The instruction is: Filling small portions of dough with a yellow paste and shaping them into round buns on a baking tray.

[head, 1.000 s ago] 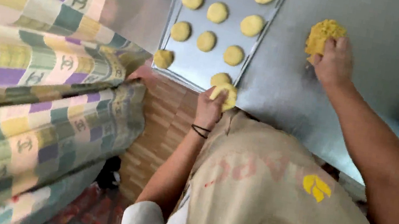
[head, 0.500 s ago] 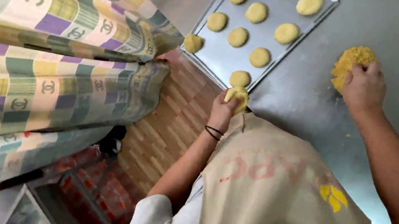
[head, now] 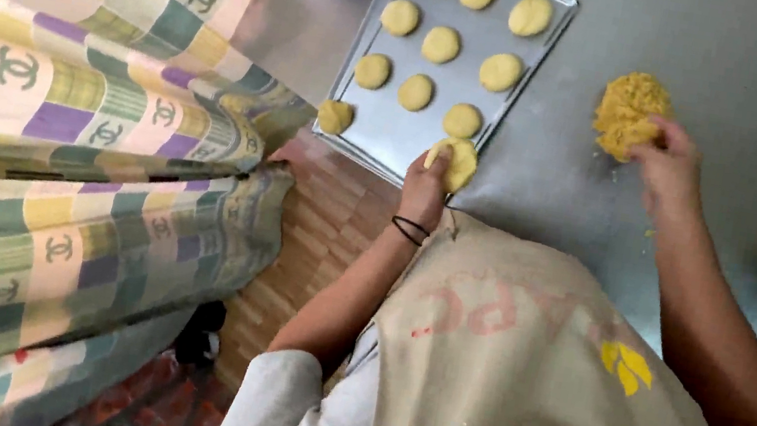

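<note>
My left hand [head: 427, 188] holds a flat yellow dough round [head: 460, 162] at the near edge of a metal baking tray [head: 398, 135]. Several more dough rounds [head: 442, 45] lie in rows on the tray, and one dough ball [head: 335, 117] sits at its left rim. To the right, my right hand [head: 671, 166] grips the near side of a crumbly yellow dough lump [head: 626, 108] that rests on the steel table [head: 755, 70]. A black band circles my left wrist.
A beige apron [head: 513, 386] with a yellow mark covers my front. Checked green, purple and yellow cloth [head: 56, 142] hangs in folds at the left, close to the tray. Wood panelling [head: 314, 233] runs below the table edge.
The view has swung a little, so tray and table sit differently in frame. Both hands stay where they were, left on the dough round, right on the lump.
</note>
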